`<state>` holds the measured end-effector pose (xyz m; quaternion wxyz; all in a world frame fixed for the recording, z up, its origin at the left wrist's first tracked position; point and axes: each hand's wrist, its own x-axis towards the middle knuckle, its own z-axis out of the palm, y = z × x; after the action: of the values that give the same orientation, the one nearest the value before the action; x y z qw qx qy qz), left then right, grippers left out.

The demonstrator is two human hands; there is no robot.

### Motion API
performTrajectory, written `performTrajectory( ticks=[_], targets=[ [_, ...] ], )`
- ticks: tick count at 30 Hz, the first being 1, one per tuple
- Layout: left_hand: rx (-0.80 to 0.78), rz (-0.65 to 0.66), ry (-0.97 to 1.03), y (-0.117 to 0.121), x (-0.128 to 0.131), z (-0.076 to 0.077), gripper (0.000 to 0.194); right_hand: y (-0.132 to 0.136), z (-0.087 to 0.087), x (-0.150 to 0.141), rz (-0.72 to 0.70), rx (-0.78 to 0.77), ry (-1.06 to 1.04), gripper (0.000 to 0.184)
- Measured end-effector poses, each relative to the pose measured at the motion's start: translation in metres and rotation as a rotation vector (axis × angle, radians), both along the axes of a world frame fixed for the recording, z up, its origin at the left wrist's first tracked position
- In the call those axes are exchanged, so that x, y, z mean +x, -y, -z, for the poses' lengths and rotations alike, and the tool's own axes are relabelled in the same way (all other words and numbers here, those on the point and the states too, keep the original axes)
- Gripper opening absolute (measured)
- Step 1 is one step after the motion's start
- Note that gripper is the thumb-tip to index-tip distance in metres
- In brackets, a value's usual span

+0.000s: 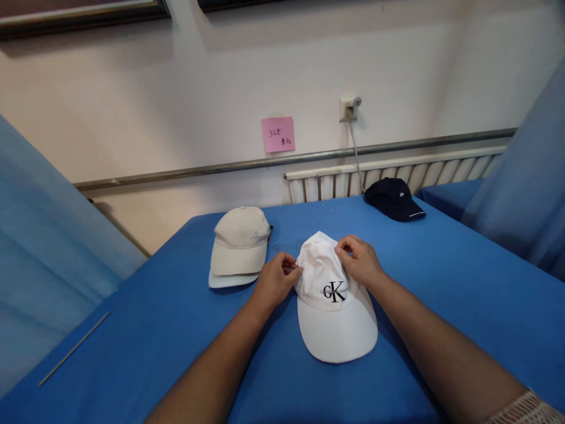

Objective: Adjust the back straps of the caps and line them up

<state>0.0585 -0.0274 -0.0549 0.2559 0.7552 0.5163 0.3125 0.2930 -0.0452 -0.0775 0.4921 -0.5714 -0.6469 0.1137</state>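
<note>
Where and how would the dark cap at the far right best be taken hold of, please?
I would grip the dark cap by its brim, coming from the near right with the right hand, thumb beneath and fingers on top. It sits crown up, and the broad, thin brim juts toward the near right, away from the radiator.

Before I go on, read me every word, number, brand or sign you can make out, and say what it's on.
"CK", large and black, on the white cap; first letter could pass for "G", small line across it unreadable.
"32", handwritten on the pink note; other characters unclear.
Navy cap: crown mark and brim lettering too small.
Beige cap: slanted-bar logo, no readable word.
</note>
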Motion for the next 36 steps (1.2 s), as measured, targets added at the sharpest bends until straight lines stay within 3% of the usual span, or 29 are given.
performTrajectory(
  ticks=[4, 9, 14, 24, 36],
  targets=[
    [-0.017, -0.006, -0.010, 0.002, 0.003, 0.001, 0.013, 0.000, 0.001, 0.000, -0.006, -0.013, 0.003, 0.012],
    [0.064, -0.118, -0.121, 0.005, 0.007, -0.005, 0.017, 0.002, 0.001, -0.001, -0.009, -0.017, 0.001, 0.012],
    [0.073, -0.103, -0.154, 0.005, 0.009, -0.002, 0.012, 0.002, 0.002, -0.002, -0.014, -0.012, 0.004, 0.012],
    [-0.068, 0.100, 0.232, -0.016, -0.013, -0.007, 0.014, -0.004, 0.004, 0.007, 0.061, 0.035, -0.037, 0.012],
    [-0.157, 0.019, 0.312, -0.027, -0.016, 0.003, 0.020, -0.003, 0.004, 0.003, 0.061, 0.028, -0.050, 0.011]
  ],
)
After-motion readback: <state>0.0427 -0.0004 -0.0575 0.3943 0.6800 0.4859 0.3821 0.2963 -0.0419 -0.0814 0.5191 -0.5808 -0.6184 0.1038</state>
